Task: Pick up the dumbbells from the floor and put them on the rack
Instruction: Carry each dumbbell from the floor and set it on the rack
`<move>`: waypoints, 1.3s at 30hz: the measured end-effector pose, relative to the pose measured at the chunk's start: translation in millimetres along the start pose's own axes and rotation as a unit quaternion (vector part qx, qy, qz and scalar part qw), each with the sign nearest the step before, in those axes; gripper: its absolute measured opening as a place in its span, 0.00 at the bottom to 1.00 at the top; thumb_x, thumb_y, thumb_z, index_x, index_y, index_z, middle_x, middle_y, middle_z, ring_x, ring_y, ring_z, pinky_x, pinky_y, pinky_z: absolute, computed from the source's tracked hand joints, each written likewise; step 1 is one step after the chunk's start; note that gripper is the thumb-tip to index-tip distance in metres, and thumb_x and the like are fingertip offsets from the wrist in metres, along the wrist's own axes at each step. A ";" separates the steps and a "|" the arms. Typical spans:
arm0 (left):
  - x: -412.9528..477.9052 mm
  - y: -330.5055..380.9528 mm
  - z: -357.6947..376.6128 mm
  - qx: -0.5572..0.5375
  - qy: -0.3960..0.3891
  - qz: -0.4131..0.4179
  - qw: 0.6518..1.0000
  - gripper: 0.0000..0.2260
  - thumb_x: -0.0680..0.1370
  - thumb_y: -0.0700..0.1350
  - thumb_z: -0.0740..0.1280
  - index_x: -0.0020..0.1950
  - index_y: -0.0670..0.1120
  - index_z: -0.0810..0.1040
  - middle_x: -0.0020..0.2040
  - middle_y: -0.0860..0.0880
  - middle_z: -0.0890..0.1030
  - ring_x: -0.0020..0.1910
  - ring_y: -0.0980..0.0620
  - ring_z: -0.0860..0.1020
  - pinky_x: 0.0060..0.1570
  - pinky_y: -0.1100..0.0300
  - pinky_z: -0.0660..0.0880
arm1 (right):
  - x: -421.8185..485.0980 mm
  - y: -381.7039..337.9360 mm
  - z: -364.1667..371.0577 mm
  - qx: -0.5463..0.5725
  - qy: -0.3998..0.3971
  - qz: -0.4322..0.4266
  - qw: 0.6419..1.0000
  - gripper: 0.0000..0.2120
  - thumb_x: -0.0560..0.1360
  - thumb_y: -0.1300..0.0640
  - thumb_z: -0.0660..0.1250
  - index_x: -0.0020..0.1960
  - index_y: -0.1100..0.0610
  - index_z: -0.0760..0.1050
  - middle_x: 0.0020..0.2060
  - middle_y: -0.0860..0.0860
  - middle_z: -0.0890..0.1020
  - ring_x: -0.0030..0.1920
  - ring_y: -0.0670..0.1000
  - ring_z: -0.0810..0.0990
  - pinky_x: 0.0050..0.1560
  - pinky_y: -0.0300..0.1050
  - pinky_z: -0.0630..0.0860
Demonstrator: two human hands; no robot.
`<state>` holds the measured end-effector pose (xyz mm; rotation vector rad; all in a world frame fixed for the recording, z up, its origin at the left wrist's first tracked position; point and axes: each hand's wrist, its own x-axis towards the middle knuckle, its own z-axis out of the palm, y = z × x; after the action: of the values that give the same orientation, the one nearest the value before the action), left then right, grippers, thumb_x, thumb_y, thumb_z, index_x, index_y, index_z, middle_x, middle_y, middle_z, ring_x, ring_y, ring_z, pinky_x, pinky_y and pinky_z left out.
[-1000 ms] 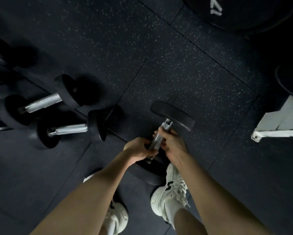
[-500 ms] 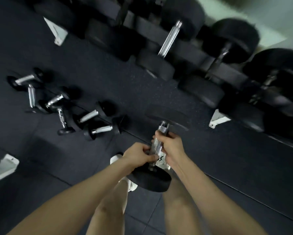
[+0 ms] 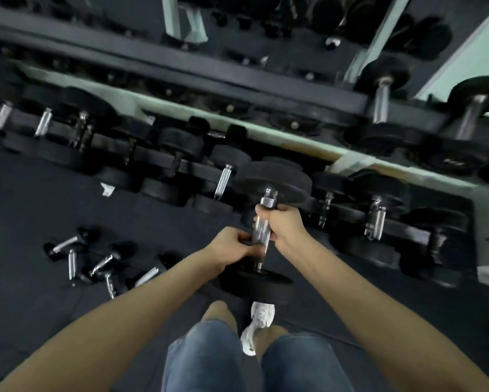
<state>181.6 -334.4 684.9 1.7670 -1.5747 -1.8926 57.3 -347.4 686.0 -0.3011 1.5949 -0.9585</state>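
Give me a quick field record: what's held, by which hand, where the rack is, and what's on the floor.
held: one large dumbbell, off the floor, handle pointing toward the rack
left hand: grips the handle's near end
right hand: grips the handle's far end
rack: directly ahead, dumbbells on both tiers
floor: cluster of small dumbbells to the person's left

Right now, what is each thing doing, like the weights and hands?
Big dumbbell: held up off the floor.
Left hand: grips the handle, near end.
Right hand: grips the handle, far end.
Small dumbbells: lying scattered on the floor.
Rack: holds other dumbbells.
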 end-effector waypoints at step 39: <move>370.0 267.6 -80.9 0.084 -0.120 0.038 0.988 0.14 0.65 0.56 0.74 0.45 0.49 0.85 0.45 0.46 0.86 0.51 0.47 0.83 0.56 0.49 0.76 | 308.9 -302.2 -18.3 0.025 0.154 -0.009 0.988 0.07 0.71 0.66 0.71 0.43 0.58 0.75 0.38 0.53 0.80 0.40 0.51 0.79 0.51 0.55 0.78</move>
<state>-15.0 -752.6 645.5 1.5581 -1.9053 -2.0559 -137.2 -733.7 685.8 -0.1366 1.8461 -1.0979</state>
